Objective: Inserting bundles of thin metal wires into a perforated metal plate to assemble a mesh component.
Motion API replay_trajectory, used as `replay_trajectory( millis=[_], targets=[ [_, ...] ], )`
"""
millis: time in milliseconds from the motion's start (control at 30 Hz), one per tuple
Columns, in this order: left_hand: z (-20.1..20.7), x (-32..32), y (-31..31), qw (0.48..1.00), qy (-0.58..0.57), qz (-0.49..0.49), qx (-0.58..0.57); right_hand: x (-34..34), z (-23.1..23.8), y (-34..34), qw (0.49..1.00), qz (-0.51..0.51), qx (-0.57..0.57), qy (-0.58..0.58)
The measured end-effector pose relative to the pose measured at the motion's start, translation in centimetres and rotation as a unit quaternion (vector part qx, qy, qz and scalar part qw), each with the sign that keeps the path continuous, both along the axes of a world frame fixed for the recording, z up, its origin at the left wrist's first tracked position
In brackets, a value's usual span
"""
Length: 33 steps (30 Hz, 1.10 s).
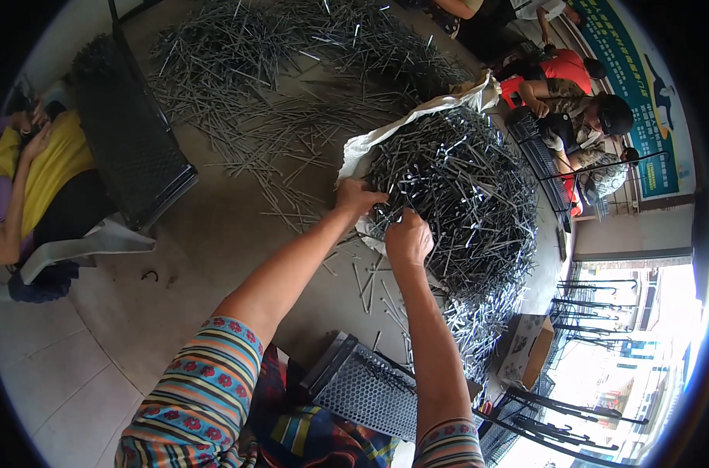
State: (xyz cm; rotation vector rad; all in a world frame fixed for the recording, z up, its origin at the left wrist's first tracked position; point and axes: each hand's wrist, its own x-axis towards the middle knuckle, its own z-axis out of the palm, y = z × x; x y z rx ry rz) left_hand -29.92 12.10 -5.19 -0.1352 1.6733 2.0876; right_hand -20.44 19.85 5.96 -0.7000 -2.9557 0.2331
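Cloth sleeves point(190, 382) with striped bands cover our arms at the near edge. Between the forearms, and partly below the right one, lies a perforated tray point(370, 394). To the right stands a cardboard box point(522, 343).

Farther out, we hold the left grip point(360, 197) beside the rim of a white sack point(370, 146), thumb and fingers drawn near each other. The right grip point(409, 238) is just beside it, fingers curled inward at the near edge of the heap. We cannot tell how tightly either grip closes, nor whether a strip is pinched inside.

The thin grey strips point(463, 187) rise in a tangled heap at the sack, beyond and to the right of our hands; more lie loose on the floor point(214, 261). We judge one strip light, stiff and smooth, probably metal, and the whole heap heavy. Crossed strips are likely to snag their neighbours. We advise pinching a single strip near a free end and drawing it along its length; sideways force could bend it. Tips may prick. The sack looks soft and is best taken by its rim.

Beyond the sack, we see further heaps point(222, 54). At far left, a person in a yellow top point(62, 171) is beside a black tray point(132, 140); at far right are co-workers point(566, 72).
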Motion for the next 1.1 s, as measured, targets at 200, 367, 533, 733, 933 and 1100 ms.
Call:
replay_trajectory(
  millis=[200,367,533,733,933,1100],
  targets=[
    [-1.2,0.9,1.3,0.996,0.056,0.060,-0.047,-1.4,-0.9,1.5,0.999,0.031,-0.011,-0.006],
    [0.2,3.4,1.9,0.988,0.107,0.104,-0.043,-0.3,0.8,3.4,0.994,0.097,-0.043,-0.036],
    [0.0,4.2,2.9,0.983,0.115,0.130,-0.064,-1.3,0.6,2.5,0.993,0.097,0.010,-0.070],
    [1.4,5.4,4.4,0.981,-0.009,0.188,-0.045,-1.3,-0.1,4.5,0.992,0.119,-0.021,-0.049],
    [1.0,7.2,5.3,0.966,0.098,0.232,0.057,-0.2,1.1,5.4,0.981,0.174,-0.025,-0.080],
    [0.0,6.7,6.0,0.960,0.112,0.245,-0.073,-1.0,0.6,3.7,0.980,0.139,0.072,-0.123]
  ],
)
